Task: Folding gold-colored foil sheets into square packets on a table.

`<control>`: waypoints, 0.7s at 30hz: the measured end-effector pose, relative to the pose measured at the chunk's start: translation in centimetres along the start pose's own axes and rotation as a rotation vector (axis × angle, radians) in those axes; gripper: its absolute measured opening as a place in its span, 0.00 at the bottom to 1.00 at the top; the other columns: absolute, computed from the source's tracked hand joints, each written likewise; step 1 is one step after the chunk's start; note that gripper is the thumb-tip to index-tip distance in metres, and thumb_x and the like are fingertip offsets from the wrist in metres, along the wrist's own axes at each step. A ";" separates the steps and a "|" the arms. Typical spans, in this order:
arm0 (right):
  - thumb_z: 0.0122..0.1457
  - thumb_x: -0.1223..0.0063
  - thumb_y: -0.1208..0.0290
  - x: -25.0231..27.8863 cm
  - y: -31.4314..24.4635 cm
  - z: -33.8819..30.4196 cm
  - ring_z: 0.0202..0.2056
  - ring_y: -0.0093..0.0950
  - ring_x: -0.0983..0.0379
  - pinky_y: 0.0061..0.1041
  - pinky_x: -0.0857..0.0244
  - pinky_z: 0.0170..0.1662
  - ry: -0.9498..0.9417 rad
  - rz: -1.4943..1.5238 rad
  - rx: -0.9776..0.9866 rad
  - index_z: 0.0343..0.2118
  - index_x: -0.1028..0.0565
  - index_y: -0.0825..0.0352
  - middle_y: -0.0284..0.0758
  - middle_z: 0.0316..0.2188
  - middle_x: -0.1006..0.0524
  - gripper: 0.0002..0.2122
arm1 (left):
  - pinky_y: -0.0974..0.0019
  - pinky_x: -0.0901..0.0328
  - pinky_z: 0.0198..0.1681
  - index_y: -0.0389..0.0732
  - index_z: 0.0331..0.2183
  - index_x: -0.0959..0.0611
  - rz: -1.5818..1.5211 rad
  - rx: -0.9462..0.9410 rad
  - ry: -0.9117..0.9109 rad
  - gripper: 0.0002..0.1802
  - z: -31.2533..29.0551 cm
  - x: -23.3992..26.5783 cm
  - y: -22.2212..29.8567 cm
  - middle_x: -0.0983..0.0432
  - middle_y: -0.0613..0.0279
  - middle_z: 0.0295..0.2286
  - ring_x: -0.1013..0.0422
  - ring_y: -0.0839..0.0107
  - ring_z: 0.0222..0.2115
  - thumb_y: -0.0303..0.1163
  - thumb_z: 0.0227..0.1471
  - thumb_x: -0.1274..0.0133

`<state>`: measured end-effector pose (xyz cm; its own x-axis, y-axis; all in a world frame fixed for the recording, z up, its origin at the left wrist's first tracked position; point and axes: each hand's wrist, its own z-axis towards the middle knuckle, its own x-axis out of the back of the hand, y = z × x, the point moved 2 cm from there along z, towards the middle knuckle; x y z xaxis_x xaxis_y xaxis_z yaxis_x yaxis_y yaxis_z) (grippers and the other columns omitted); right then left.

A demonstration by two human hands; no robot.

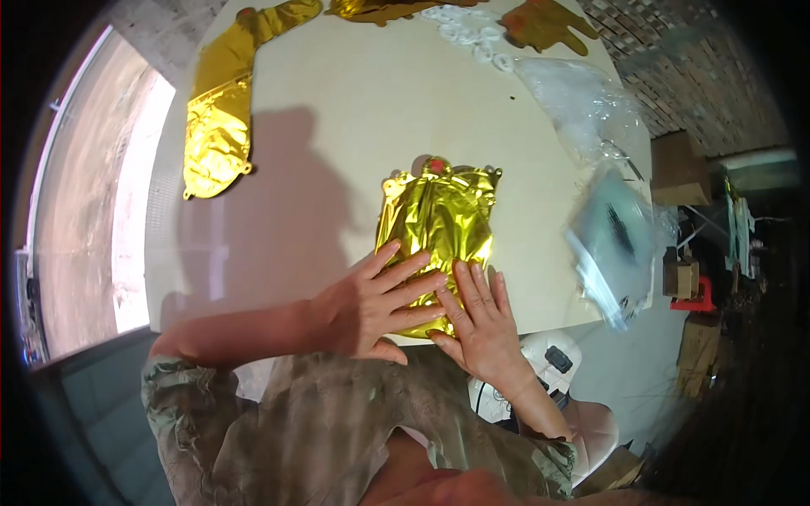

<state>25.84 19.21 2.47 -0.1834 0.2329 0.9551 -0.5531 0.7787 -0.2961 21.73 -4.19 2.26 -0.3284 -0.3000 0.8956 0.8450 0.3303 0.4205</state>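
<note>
A flat, shiny gold foil balloon [439, 211] lies folded at the near edge of the white table, with small tabs at its far corners and a red spot at the top middle. My left hand [371, 299] rests on its lower left part, fingers spread. Across its lower right part lies my right hand [485, 325], also with fingers stretched out. Neither hand grips anything. The balloon's lower portion is partly hidden under my fingers.
Another long gold foil balloon [219, 135] lies at the far left of the table [405, 101]. Along the far edge are more gold foil pieces [548, 25] and white rings [464, 32]. Clear plastic bags [616, 236] lie at the right. Cardboard boxes [679, 169] stand beyond.
</note>
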 end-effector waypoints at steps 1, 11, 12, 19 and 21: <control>0.59 0.43 0.53 0.4 0.1 0.1 0.71 0.47 0.55 0.54 0.65 0.71 -0.017 0.032 0.018 0.68 0.40 0.62 0.48 0.71 0.50 0.36 | 0.35 0.56 0.66 0.49 0.61 0.27 0.003 -0.013 0.001 0.47 0.1 0.0 0.1 0.43 0.51 0.65 0.50 0.47 0.67 0.61 0.43 0.37; 0.64 0.46 0.63 2.3 2.0 1.4 0.69 0.45 0.49 0.44 0.57 0.71 0.088 0.177 -0.021 0.65 0.36 0.67 0.49 0.68 0.43 0.27 | 0.32 0.54 0.65 0.51 0.60 0.26 0.056 0.020 0.004 0.46 0.6 0.3 0.5 0.41 0.49 0.64 0.47 0.43 0.65 0.62 0.42 0.38; 0.64 0.47 0.65 2.8 2.4 1.1 0.66 0.42 0.42 0.41 0.50 0.68 0.231 0.381 -0.170 0.63 0.34 0.68 0.47 0.65 0.38 0.25 | 0.32 0.55 0.65 0.50 0.60 0.26 0.056 0.025 0.005 0.46 0.5 0.4 0.5 0.41 0.48 0.64 0.47 0.43 0.65 0.62 0.43 0.38; 0.68 0.50 0.77 1.8 3.6 0.9 0.46 0.20 0.27 0.21 0.32 0.50 0.344 1.078 -0.626 0.56 0.30 0.72 0.32 0.43 0.23 0.15 | 0.32 0.56 0.65 0.48 0.59 0.25 0.039 0.050 -0.005 0.44 0.5 0.7 0.5 0.40 0.49 0.64 0.47 0.45 0.66 0.62 0.45 0.40; 0.67 0.48 0.77 1.5 3.4 1.6 0.43 0.18 0.27 0.20 0.31 0.46 0.186 1.200 -0.697 0.57 0.31 0.72 0.32 0.43 0.23 0.17 | 0.32 0.56 0.65 0.48 0.59 0.25 0.033 0.043 0.004 0.44 0.5 0.7 0.5 0.40 0.48 0.64 0.47 0.45 0.66 0.62 0.45 0.41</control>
<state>22.36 21.28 2.83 -0.1110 0.9851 0.1317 0.3848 0.1647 -0.9082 21.69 -3.78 3.15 -0.2991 -0.2917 0.9085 0.8363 0.3783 0.3968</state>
